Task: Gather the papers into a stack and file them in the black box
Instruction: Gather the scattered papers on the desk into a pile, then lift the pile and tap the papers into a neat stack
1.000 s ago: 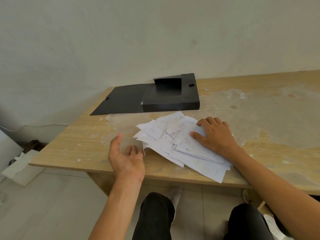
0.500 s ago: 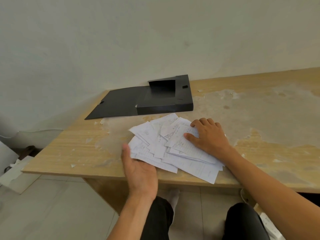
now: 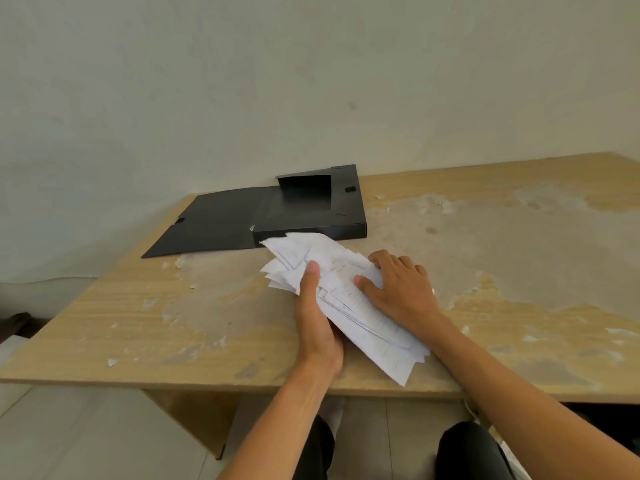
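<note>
A loose pile of white printed papers (image 3: pixel 341 284) lies near the front edge of the wooden table (image 3: pixel 166 306), bunched into a narrow slanting heap. My left hand (image 3: pixel 317 323) grips the pile's left side, thumb on top and fingers hidden beneath. Flat on the pile's right side rests my right hand (image 3: pixel 398 292), its fingers reaching the far edge. The black box (image 3: pixel 311 209) lies open just behind the papers, with its lid flap (image 3: pixel 207 226) spread flat to the left.
The tabletop is worn, with peeled patches and small white flakes scattered about. A plain wall stands right behind the box. My knees and a tiled floor show below the table's front edge.
My left hand came in from the left and took hold of the pile's side. The spread papers have been pushed together into a tighter heap, closer to the box.
</note>
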### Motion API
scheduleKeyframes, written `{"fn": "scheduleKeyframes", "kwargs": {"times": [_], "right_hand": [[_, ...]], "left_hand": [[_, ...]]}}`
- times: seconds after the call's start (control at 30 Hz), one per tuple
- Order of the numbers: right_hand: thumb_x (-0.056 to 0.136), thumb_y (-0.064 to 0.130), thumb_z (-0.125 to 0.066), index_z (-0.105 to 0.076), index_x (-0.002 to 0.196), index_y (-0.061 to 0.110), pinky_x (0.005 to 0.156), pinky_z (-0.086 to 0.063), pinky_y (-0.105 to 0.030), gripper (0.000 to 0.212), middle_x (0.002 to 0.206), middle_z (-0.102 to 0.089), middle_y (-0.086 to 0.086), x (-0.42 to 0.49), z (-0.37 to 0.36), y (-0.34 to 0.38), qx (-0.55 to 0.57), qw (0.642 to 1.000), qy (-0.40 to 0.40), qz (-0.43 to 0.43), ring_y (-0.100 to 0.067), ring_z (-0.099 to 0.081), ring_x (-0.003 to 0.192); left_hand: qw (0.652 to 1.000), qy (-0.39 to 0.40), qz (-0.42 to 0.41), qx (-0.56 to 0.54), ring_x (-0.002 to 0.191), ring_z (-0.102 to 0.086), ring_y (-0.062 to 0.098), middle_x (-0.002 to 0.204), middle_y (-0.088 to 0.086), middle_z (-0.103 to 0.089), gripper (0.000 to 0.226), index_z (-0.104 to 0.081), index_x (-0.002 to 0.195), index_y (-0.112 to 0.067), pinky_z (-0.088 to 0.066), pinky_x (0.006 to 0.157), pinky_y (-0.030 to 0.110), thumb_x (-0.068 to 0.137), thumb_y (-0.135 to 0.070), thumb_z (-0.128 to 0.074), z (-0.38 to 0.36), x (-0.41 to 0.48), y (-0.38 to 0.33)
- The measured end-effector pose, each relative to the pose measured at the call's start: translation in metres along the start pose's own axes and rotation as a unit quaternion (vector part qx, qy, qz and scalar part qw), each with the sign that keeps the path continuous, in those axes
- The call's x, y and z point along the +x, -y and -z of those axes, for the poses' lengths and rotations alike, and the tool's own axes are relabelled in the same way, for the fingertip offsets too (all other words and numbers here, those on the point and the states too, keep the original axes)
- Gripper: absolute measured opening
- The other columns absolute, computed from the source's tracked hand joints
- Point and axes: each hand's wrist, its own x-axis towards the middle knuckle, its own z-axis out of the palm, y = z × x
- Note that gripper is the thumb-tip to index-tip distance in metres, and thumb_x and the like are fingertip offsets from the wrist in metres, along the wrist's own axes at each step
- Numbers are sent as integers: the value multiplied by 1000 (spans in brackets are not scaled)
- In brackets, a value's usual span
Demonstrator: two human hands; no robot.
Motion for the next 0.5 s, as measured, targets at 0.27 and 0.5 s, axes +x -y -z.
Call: {"fn": "scheduleKeyframes", "kwargs": {"times": [0.27,0.5], "right_hand": [[89,50,-45,-46,118,24,93,-33,-36,39,117,-60,4,3,-1,-5,23,1000,-2,-1,-19,-50,106],[90,47,-45,-47,121,23,93,-34,-36,40,117,-62,3,0,0,-5,72,997,-6,10,-20,-54,107]], "left_hand": [[986,99,-55,126,110,-62,22,117,2,-67,64,-53,126,-32,-52,91,46,69,-19,-81,12,-11,13],[992,-9,3,126,88,-70,12,98,-6,-74,33,-66,108,-29,-57,65,26,79,-16,-75,0,9,10]]}}
